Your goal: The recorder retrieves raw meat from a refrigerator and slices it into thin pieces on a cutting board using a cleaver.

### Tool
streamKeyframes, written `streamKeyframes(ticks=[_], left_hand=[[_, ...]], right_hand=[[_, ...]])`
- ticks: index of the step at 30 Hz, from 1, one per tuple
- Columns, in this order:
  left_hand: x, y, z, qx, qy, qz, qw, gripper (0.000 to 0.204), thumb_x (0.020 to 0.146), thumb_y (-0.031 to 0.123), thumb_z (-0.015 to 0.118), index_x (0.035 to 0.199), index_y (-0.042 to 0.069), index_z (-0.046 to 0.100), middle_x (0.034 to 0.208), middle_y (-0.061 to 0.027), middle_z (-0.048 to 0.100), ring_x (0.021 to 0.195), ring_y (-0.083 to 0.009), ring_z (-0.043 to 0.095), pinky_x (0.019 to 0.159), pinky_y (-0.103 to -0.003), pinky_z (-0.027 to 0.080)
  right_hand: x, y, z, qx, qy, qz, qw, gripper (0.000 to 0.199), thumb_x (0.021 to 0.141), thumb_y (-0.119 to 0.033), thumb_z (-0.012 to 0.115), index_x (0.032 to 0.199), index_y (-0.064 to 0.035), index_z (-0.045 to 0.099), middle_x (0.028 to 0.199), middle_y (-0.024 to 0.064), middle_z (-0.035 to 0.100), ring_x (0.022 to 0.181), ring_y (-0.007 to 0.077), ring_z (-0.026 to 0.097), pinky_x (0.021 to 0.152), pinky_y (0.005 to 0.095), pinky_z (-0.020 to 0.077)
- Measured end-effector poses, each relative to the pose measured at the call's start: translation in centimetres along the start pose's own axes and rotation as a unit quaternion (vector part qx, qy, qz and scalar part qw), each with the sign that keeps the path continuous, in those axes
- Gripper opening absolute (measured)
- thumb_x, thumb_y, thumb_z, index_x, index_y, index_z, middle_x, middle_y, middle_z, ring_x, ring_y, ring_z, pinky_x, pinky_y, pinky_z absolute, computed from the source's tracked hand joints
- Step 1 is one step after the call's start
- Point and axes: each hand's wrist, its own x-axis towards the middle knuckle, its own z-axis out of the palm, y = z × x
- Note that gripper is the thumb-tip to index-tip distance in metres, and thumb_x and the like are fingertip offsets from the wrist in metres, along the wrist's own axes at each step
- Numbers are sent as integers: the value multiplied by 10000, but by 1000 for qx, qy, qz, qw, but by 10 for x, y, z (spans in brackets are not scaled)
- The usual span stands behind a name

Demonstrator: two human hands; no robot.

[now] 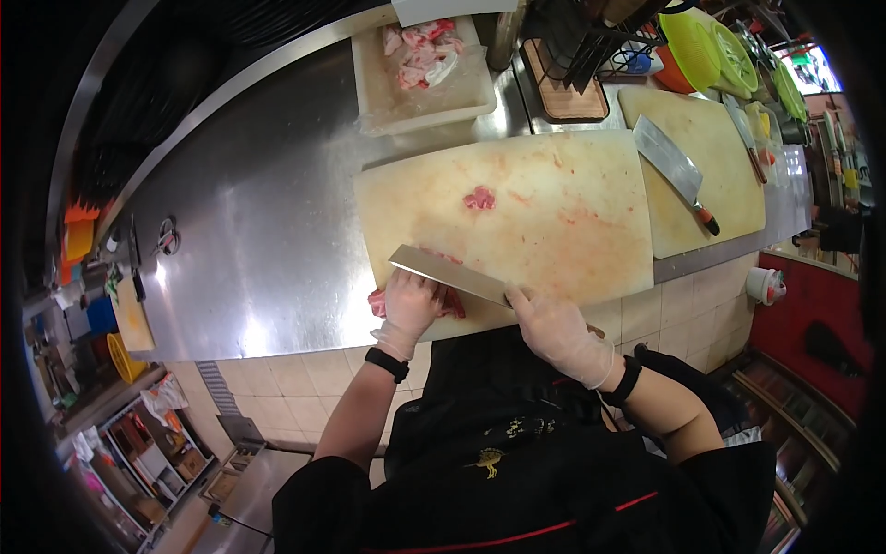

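Observation:
My right hand (561, 342), in a clear glove, is closed on a cleaver (449, 275) near the front edge of a large white cutting board (572, 249). The blade points left and lies across a strip of raw red meat (452, 303). My left hand (412, 303), gloved too, presses down on this meat with bent fingers close against the blade. Part of the meat is hidden under the hand and the blade; a bit sticks out beyond the blade. One small cut piece of meat (480, 198) lies apart, farther back on the board.
A white tub (365, 115) with meat scraps and plastic stands behind the board. To the right, a second cutting board (720, 166) bears another cleaver (674, 162) and a knife (743, 134). Scissors (167, 236) lie on the steel counter (268, 203). A knife rack (572, 42) stands at the back.

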Motion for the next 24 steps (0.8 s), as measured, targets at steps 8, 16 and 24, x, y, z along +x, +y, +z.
streamKeyframes(ticks=[8,16,24], left_hand=[[3,-2,-2,-15,-4,17,1000,338,691,163,716,1013,62,686,1052,-120,623,1102,-348,563,949,-470,458],[4,-1,-2,-15,-7,16,1000,288,700,154,703,971,60,681,985,-115,629,1002,-328,589,928,-467,459],[5,-1,-1,-16,7,32,999,319,650,122,723,956,43,683,981,-133,632,984,-338,600,891,-457,478]], right_hand=[[-8,-3,-4,9,-28,20,999,435,798,-44,524,1229,-1,489,1037,141,616,741,303,660,607,404,539],[18,-11,1,39,-12,11,999,275,834,-41,495,1107,-43,523,915,135,622,686,317,647,561,405,521],[41,-18,9,100,-14,-15,995,297,815,-26,504,1112,-31,513,876,146,607,714,318,649,585,403,526]])
